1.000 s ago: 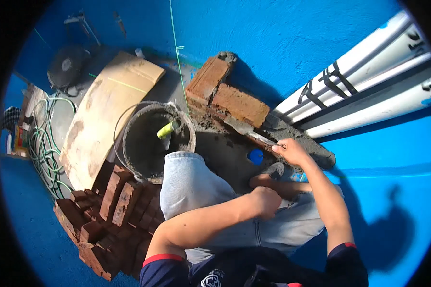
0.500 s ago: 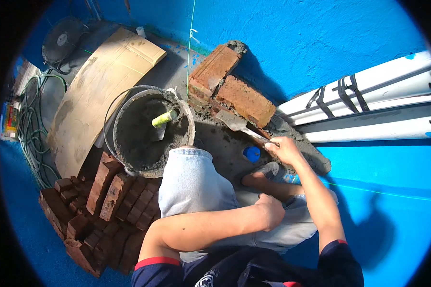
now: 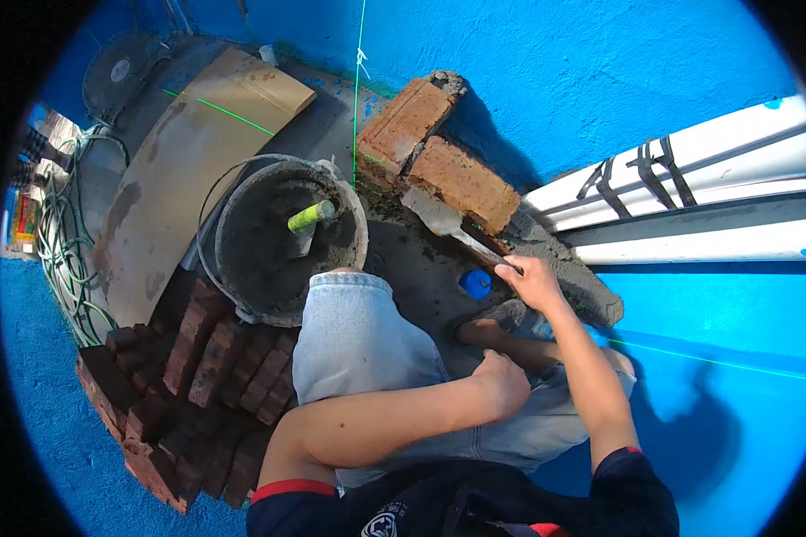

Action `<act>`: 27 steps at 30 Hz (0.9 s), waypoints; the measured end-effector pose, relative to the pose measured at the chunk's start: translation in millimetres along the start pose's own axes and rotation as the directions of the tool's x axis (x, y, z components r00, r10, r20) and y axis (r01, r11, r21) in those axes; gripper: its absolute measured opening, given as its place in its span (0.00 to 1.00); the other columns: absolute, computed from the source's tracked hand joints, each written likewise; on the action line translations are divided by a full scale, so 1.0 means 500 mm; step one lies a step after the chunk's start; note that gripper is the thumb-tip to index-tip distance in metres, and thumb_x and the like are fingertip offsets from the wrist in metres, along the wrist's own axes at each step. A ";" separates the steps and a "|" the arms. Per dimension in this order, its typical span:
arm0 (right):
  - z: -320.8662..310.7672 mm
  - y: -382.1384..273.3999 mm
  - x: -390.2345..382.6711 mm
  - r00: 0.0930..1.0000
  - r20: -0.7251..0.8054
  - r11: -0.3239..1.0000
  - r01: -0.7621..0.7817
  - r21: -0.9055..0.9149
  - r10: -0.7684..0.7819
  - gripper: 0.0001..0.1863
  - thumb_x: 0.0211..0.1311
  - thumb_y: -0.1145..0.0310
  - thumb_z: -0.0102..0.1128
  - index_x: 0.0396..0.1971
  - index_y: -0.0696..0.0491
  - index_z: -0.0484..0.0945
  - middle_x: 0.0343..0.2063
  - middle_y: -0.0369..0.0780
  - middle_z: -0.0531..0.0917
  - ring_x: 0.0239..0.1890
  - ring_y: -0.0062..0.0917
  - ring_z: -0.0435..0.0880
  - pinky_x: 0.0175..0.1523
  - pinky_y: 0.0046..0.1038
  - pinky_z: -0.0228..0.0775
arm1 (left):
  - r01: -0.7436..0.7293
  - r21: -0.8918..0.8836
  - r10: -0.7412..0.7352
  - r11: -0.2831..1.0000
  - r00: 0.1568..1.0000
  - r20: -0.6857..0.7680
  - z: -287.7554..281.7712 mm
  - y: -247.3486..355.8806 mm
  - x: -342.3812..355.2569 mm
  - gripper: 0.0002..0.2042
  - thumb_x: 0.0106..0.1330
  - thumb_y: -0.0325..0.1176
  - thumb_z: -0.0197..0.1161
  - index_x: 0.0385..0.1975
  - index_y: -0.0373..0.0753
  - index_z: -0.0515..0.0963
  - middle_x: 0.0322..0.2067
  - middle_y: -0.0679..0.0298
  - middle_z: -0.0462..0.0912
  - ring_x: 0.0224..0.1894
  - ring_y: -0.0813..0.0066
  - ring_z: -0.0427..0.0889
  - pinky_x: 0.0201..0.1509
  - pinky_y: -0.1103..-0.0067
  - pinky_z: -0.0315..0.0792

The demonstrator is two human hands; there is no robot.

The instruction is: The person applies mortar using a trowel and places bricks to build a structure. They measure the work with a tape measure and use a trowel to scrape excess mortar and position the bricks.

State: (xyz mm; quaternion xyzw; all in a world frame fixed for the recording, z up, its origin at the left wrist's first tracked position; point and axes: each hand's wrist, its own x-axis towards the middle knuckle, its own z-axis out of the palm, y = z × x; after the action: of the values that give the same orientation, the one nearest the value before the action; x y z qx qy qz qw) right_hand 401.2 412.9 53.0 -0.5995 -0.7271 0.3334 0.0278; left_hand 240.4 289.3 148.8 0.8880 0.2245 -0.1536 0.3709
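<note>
My right hand (image 3: 534,285) grips the handle of a metal trowel (image 3: 434,215). Its mortar-smeared blade lies along the near side of two orange bricks, touching or very close to the nearer brick (image 3: 467,183). The other brick (image 3: 405,125) sits behind it to the left, and both rest on grey mortar. My left hand (image 3: 503,385) is curled closed over my leg, its fingertips hidden. Left of the bricks stands a bucket (image 3: 356,242) with grey mortar inside and a tool with a yellow-green handle (image 3: 311,216) stuck in it.
Stacked bricks (image 3: 210,358) lie at the lower left, near a cardboard sheet (image 3: 166,206) and a coiled green hose (image 3: 67,242). A blue round object (image 3: 475,285) is by my foot. White pipes (image 3: 690,233) lean at right. A green string (image 3: 357,107) hangs before the blue wall.
The view shifts slightly, while the trowel stays along the nearer brick. Sunlight on the cardboard has dimmed. A dark checked shape now shows by the hose at the far left.
</note>
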 end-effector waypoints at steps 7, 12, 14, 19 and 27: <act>-0.018 0.070 -0.063 0.998 0.037 0.996 -0.043 -0.084 0.047 0.27 0.62 0.47 0.63 0.47 0.56 0.82 0.43 0.51 0.84 0.39 0.41 0.85 0.47 0.38 0.76 | -0.027 -0.023 0.027 0.999 1.000 0.014 0.017 0.008 0.025 0.14 0.58 0.32 0.62 0.43 0.36 0.83 0.45 0.50 0.83 0.49 0.52 0.80 0.49 0.60 0.73; -0.025 0.061 -0.044 0.996 0.037 0.997 -0.082 0.008 0.082 0.24 0.61 0.49 0.64 0.44 0.55 0.83 0.37 0.50 0.84 0.37 0.40 0.85 0.45 0.37 0.75 | -0.023 -0.025 0.024 0.999 1.000 0.014 0.025 0.014 0.030 0.13 0.56 0.32 0.63 0.40 0.37 0.83 0.43 0.52 0.84 0.49 0.54 0.80 0.49 0.61 0.73; -0.029 0.048 -0.043 0.999 0.028 0.991 -0.040 0.128 0.037 0.21 0.61 0.50 0.64 0.42 0.54 0.83 0.33 0.50 0.84 0.36 0.42 0.84 0.43 0.37 0.73 | -0.020 -0.023 0.020 1.000 1.000 0.015 0.024 0.013 0.027 0.12 0.56 0.33 0.62 0.39 0.37 0.83 0.43 0.52 0.84 0.48 0.54 0.81 0.48 0.61 0.73; -0.073 0.037 -0.101 0.999 0.010 0.999 0.032 0.036 -0.032 0.18 0.63 0.54 0.61 0.37 0.55 0.83 0.30 0.49 0.83 0.34 0.45 0.81 0.42 0.38 0.72 | 0.004 0.009 -0.004 1.000 0.999 -0.035 0.016 0.000 0.028 0.12 0.57 0.33 0.61 0.38 0.37 0.83 0.43 0.52 0.84 0.47 0.55 0.81 0.49 0.61 0.73; -0.063 0.096 -0.244 0.960 -0.205 0.848 -0.057 0.526 0.192 0.24 0.72 0.51 0.49 0.24 0.57 0.71 0.18 0.33 0.67 0.22 0.18 0.65 0.29 0.26 0.61 | 0.083 0.095 -0.082 0.992 0.996 -0.020 0.057 0.006 0.046 0.13 0.61 0.33 0.59 0.43 0.37 0.83 0.47 0.55 0.83 0.53 0.57 0.79 0.56 0.57 0.69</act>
State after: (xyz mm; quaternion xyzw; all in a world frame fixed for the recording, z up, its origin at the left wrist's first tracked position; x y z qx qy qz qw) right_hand 489.9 321.3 96.4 -0.6533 -0.5611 0.4387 0.2565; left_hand 258.3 273.2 121.4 0.8959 0.2561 -0.1725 0.3193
